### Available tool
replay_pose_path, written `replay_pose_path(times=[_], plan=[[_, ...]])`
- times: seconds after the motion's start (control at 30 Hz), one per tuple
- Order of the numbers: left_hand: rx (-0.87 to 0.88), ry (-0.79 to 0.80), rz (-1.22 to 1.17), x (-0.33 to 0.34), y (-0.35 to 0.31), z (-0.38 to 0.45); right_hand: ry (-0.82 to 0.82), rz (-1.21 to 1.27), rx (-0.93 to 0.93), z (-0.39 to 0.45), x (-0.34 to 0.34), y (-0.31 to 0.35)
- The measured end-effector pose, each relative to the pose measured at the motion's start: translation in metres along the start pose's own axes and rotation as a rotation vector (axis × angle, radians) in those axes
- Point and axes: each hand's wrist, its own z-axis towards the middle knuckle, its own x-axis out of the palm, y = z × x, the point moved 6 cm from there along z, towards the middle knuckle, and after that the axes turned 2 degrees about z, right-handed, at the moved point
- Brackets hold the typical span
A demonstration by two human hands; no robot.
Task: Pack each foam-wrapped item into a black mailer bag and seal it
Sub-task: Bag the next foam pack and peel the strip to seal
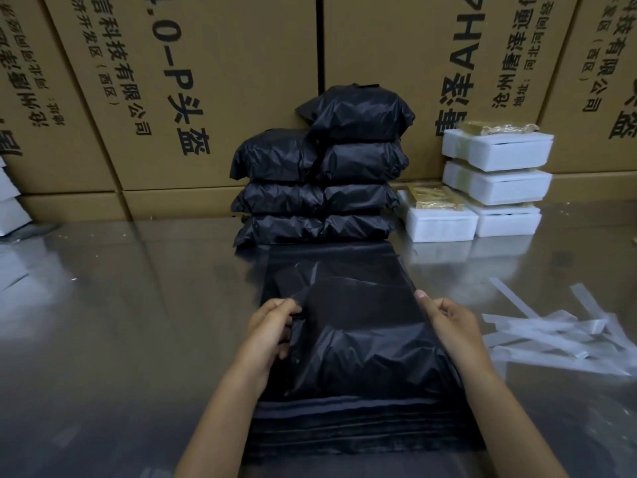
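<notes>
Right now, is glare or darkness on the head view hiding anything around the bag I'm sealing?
Head view: the table mirrors the cartons; the mailer bag blends into the stack of empty bags, so edges are hard to tell; both hands are clear; wide-angle bends the frame edges.

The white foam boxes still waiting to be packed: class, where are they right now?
In the head view, the white foam boxes sit at the far right of the table, stacked against the cardboard cartons, just right of the pile of packed black bags.

Both forearms are bare, no sleeves, rings or watch visible on left hand [272, 326] or right hand [448, 322].
</notes>
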Motion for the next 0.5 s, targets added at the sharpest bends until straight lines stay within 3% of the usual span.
replay_pose_path(times=[0.23,0.4,0.5], plan=[[0.013,0.077,-0.133,-0.004,-0.004,-0.008,0.029,0.041,0.018,-0.004,-0.003,0.009],[0.0,0.108,-0.163,-0.006,-0.003,-0.005,-0.093,-0.184,-0.365,-0.01,-0.024,0.075],[0.035,0.069,-0.091,-0.01,-0.004,-0.005,0.042,-0.178,-0.61,-0.027,0.007,0.124]])
